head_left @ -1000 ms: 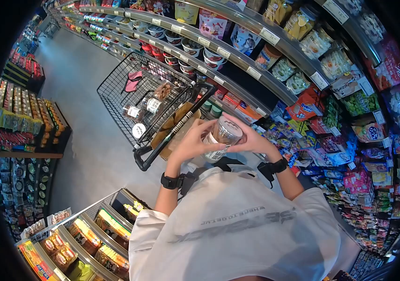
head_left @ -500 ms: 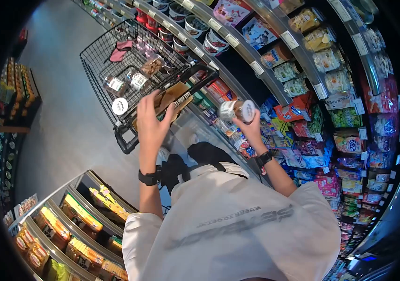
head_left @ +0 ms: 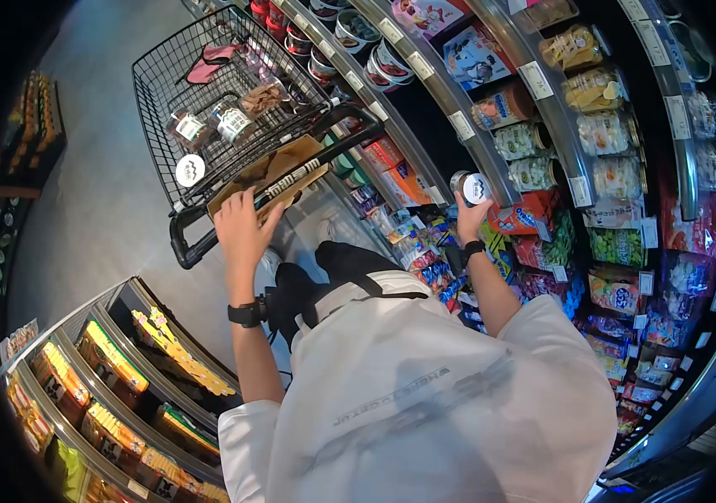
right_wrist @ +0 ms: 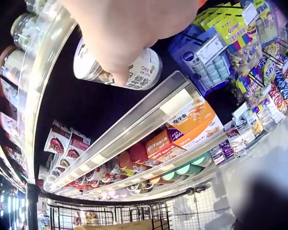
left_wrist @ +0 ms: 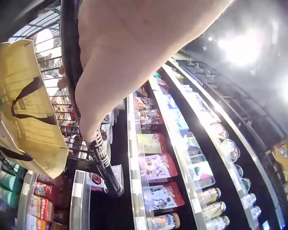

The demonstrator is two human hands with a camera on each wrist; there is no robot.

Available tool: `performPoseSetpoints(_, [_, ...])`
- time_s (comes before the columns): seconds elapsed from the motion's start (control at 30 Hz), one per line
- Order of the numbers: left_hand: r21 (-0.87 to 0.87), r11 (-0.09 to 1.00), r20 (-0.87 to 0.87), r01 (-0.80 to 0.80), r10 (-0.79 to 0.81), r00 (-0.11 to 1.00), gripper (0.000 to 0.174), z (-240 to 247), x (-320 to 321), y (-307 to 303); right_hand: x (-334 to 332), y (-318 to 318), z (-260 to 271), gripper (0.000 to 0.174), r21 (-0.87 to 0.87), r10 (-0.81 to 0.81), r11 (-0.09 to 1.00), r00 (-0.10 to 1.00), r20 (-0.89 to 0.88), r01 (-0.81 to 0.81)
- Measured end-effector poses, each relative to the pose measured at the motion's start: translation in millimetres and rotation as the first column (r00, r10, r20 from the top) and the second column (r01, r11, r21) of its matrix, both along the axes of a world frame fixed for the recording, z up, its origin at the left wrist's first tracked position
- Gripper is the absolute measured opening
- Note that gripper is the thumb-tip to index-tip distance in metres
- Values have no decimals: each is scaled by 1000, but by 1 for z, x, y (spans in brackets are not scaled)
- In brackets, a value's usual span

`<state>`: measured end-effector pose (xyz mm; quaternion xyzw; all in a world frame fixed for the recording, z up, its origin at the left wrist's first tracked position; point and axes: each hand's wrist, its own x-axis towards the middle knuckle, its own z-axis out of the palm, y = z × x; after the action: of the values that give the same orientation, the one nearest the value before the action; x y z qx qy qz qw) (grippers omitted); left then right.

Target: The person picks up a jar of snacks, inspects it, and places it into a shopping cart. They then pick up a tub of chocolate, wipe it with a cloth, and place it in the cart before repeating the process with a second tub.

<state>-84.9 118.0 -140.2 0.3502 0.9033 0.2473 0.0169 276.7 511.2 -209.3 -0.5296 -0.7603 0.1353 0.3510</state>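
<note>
My right hand (head_left: 470, 220) holds a clear plastic jar (right_wrist: 145, 72) with a white round lid and a printed label. The jar is tilted on its side at a dark gap in the shelf, over the price-rail edge in the right wrist view. My left hand (head_left: 240, 235) grips the black handle (left_wrist: 103, 160) of the shopping cart, thumb on the near side and fingertips showing beyond the bar. Inside the wire cart (head_left: 150, 109) lie jars of snacks, including a brown-filled jar (head_left: 263, 98), a white-lidded jar (head_left: 190, 170) and a pink cloth item (head_left: 209, 64).
A brown paper bag (head_left: 245, 172) hangs at the cart's handle end. Shelves of jars and tubs line the right side, with bagged sweets (head_left: 525, 214) near my right hand. A bread rack (head_left: 119, 356) stands at the lower left. Grey floor (head_left: 94, 210) runs beside the cart.
Both hands were on the jar; the left let go and moved to the cart handle. The right hand carried the jar rightward to the shelf. The view has turned toward the shelves.
</note>
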Motion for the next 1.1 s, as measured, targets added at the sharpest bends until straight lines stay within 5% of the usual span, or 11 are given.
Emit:
performPoseSetpoints(0.17, [-31,999,-34,-29,28,999,57,3,2,4,19,45,-34,62,-335,-47,942,998,-51,27])
performPoseSetpoints(0.3, [-34,998,-70,-52,50,996,54,2,5,8,27,83,-74,66,-25,-67,998,984,-164,64])
performPoseSetpoints(0.43, [7,993,-195,-117,117,974,54,-6,12,12,22,121,-71,79,65,-13,998,996,-86,19])
performPoseSetpoints(0.53, [-1,989,-255,-150,145,956,56,-13,14,14,33,144,-76,80,-80,-12,997,989,-150,0])
performPoseSetpoints(0.7, [22,983,-294,-184,183,938,56,-18,17,14,36,193,-111,75,110,-19,994,1000,-11,20])
performPoseSetpoints(1.1, [82,973,-157,-214,224,962,52,-11,19,15,42,208,-122,63,24,-10,1000,997,72,8])
